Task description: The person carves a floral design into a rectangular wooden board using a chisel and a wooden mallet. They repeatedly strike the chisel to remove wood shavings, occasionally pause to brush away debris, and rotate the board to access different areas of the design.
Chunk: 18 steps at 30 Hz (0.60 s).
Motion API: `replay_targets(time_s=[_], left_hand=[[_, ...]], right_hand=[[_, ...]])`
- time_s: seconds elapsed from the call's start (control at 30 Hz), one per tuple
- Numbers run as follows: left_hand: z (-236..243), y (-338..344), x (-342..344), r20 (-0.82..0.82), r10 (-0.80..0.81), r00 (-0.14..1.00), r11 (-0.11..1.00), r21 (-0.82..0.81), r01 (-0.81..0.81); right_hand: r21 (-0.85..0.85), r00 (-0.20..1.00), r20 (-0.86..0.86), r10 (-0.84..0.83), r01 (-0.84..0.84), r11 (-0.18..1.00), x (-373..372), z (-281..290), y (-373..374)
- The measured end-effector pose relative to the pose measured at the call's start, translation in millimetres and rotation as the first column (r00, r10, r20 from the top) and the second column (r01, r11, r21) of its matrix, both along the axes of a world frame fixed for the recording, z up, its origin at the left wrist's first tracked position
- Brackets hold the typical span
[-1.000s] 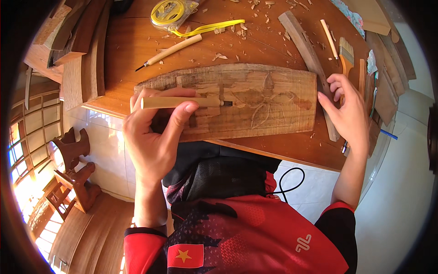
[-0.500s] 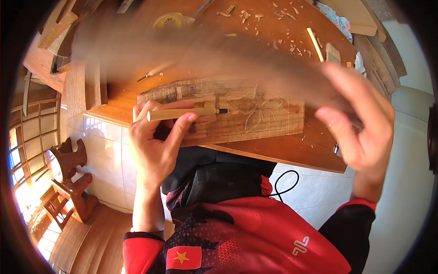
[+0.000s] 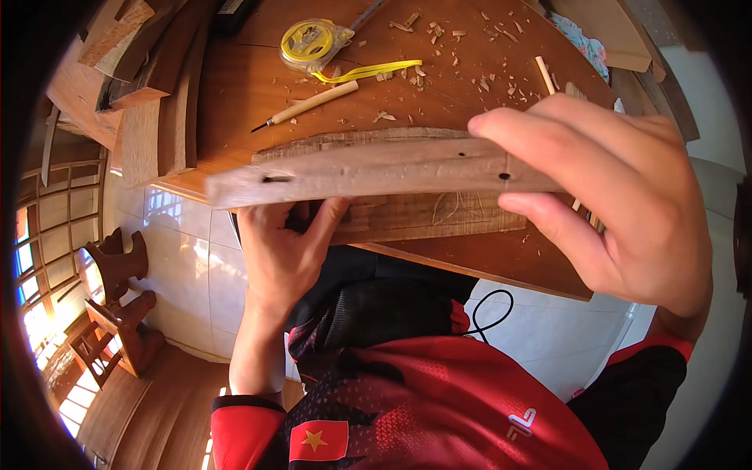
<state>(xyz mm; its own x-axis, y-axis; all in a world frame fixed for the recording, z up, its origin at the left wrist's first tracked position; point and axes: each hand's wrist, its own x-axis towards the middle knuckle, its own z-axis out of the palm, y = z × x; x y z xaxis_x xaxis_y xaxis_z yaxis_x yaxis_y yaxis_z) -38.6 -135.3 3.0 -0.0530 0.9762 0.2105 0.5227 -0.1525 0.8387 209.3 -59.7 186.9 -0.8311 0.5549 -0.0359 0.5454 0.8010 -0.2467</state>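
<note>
My right hand [image 3: 611, 196] grips a long weathered wooden strip [image 3: 368, 172] with small dark holes, held crosswise above the carved wooden board [image 3: 415, 223]. The board lies at the table's near edge, with carved lines showing below the strip. My left hand [image 3: 278, 254] is at the board's left part, thumb and fingers curled; the strip covers the fingertips and hides what they hold. A wooden-handled carving tool [image 3: 317, 100] lies beyond the board.
The wooden table [image 3: 470, 258] carries scattered shavings, a yellow tape measure [image 3: 309, 43] and a light wooden rod [image 3: 544, 72]. Wooden planks [image 3: 141, 133] are stacked at the left, more boards [image 3: 650, 94] at the right. A carved wooden chair [image 3: 121, 329] stands on the floor at left.
My right hand has picked up the strip from the table's right side and swung it left across the board, now hiding the tool seen in my left hand earlier.
</note>
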Motion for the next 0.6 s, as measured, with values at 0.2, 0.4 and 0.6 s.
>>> replay_targets(time_s=[0.2,0.4,0.6], left_hand=[[16.2,-1.7,0.4,-0.112,-0.065,0.992,0.958,-0.286,0.031],[16.5,-5.1,4.1,0.027,-0.058,0.998,0.959,-0.275,0.063],[13.0,-7.5,8.8,0.301,0.059,0.952,0.949,-0.314,0.041]], right_hand=[[-0.012,0.996,0.071,-0.059,0.06,0.998,13.1,12.9,-3.4],[-0.046,0.992,0.064,-0.108,0.111,0.993,17.0,13.8,-7.7],[-0.03,0.993,0.052,-0.104,0.106,0.994,14.4,11.0,-11.4]])
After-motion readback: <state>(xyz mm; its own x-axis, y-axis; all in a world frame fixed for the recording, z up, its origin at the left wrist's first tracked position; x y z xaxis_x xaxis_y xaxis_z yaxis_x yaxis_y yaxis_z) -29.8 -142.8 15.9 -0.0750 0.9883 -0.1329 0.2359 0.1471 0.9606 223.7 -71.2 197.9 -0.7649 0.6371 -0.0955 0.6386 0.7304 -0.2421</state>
